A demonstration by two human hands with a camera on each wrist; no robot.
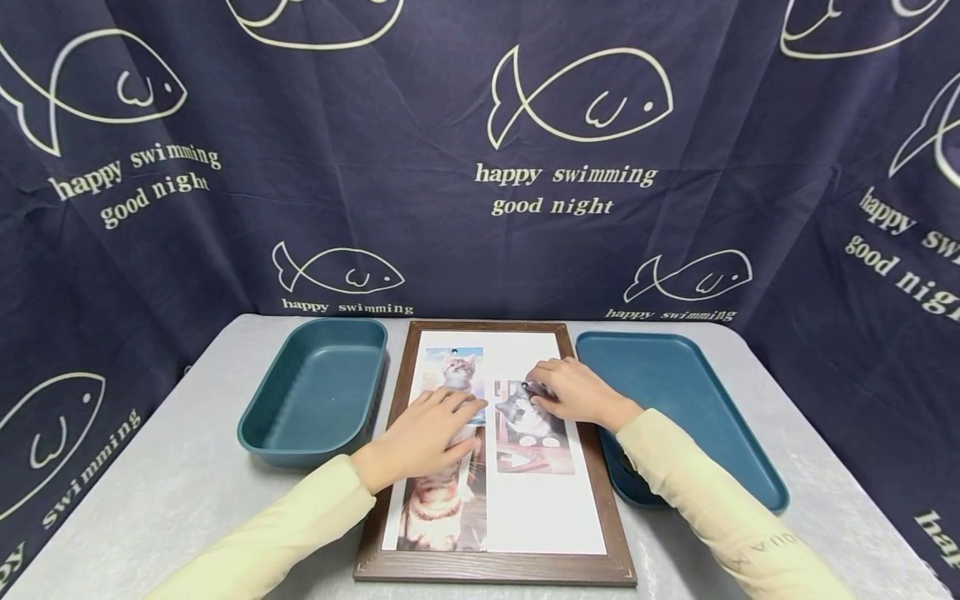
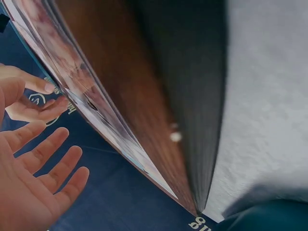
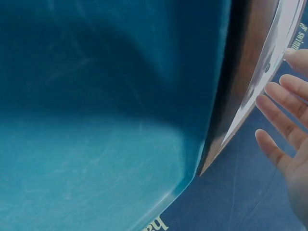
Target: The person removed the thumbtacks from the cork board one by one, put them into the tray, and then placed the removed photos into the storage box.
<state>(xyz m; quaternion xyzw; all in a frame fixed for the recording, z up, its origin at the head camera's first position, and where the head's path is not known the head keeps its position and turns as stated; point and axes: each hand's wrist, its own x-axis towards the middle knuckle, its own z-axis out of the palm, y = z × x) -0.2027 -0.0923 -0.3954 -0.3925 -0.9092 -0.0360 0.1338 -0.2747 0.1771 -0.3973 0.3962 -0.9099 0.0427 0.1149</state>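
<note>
Bin, deep and teal (image 1: 318, 400), stood left of brown-framed whiteboard (image 1: 543, 517); shallow teal tray (image 1: 675, 392) right, partly hidden under right sleeve (image 1: 705, 487). Left hand (image 1: 423, 435), grip wide, covered parts of kitten photo (image 1: 457, 368) and tabby photo (image 1: 438, 512) on whiteboard. Right hand (image 1: 577, 392), grip wide, hid top corner of grey-and-white cat photo (image 1: 535, 458) there; fingertip contact unclear.
</note>
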